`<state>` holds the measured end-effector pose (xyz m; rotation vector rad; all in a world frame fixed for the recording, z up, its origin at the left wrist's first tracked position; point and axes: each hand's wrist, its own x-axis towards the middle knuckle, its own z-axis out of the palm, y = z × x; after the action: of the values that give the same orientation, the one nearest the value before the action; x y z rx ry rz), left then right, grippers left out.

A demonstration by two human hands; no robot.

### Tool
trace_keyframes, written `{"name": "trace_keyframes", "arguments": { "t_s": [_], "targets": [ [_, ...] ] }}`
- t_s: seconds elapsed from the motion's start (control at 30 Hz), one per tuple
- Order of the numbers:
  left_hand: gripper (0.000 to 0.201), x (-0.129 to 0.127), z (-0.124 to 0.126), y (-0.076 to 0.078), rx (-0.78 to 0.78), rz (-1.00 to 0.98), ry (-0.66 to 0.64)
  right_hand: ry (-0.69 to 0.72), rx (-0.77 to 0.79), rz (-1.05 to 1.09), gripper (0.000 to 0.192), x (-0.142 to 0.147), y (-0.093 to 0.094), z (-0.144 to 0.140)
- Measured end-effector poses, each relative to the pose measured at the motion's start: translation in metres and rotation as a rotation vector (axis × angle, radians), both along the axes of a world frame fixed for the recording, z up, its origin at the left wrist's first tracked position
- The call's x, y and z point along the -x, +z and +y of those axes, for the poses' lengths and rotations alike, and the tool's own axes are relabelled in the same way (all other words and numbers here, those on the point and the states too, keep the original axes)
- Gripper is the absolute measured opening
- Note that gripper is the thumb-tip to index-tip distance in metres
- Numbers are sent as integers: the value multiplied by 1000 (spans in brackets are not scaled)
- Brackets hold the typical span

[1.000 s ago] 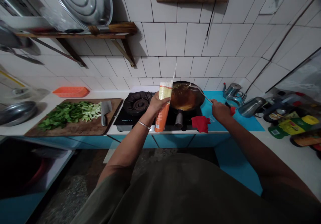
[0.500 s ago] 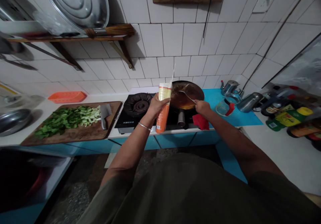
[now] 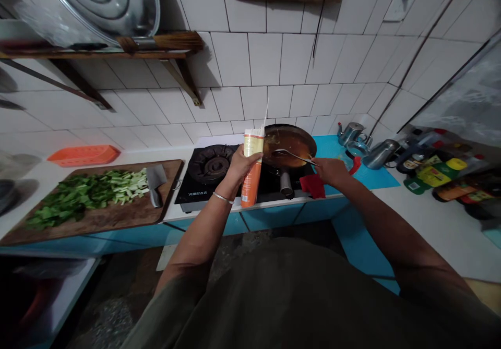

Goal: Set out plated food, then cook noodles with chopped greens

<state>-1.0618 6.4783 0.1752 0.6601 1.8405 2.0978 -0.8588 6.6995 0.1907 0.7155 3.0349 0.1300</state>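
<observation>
My left hand (image 3: 243, 162) is closed round an upright orange and yellow pack of dried noodles (image 3: 252, 182), with white strands sticking out of its top. In my right hand (image 3: 329, 171) is the handle of a metal ladle (image 3: 294, 155), whose head dips into the wok. The wok (image 3: 309, 136) sits on the right burner of a black gas stove (image 3: 191, 196) and holds reddish-brown broth (image 3: 291, 145). Its handle (image 3: 286, 183) points toward me. A red cloth (image 3: 313, 185) lies below my right hand, by the counter's front edge.
Left of the stove, a cutting board (image 3: 117, 218) bears chopped greens (image 3: 78, 195) and a cleaver (image 3: 155, 182). An orange basket (image 3: 83, 155) stands behind it. To the right are metal kettles (image 3: 379, 154) and several bottles (image 3: 438, 176). A wooden shelf (image 3: 156, 55) juts out at upper left.
My right hand has moved right with the ladle, which now lies lower and flatter across the wok's right rim. The noodle pack stays in my left hand. The view has shifted slightly.
</observation>
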Motion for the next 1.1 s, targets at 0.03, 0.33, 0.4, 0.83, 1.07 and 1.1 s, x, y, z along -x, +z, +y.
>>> {"name": "trace_keyframes", "arguments": {
  "t_s": [0.03, 0.33, 0.4, 0.83, 1.07, 1.1],
  "targets": [
    [52, 2, 0, -2, -1, -3, -9, -16, -6, -3, 42, -8, 6, 0],
    [51, 4, 4, -4, -4, -25, -24, -63, -95, -120, 43, -51, 21, -15],
    [51, 2, 6, -3, -12, -33, -28, -36, -106, -148, 43, -46, 11, -22],
    [49, -8, 9, -5, 27, -6, -17, 27, -78, -33, 34, 11, -36, -4],
    [48, -10, 7, -8, 42, 1, 18, -80, 2, 35, 30, 46, -44, 14],
    [47, -11, 7, -8, 43, 1, 21, -85, 8, 45, 30, 49, -44, 17]
  ]
}}
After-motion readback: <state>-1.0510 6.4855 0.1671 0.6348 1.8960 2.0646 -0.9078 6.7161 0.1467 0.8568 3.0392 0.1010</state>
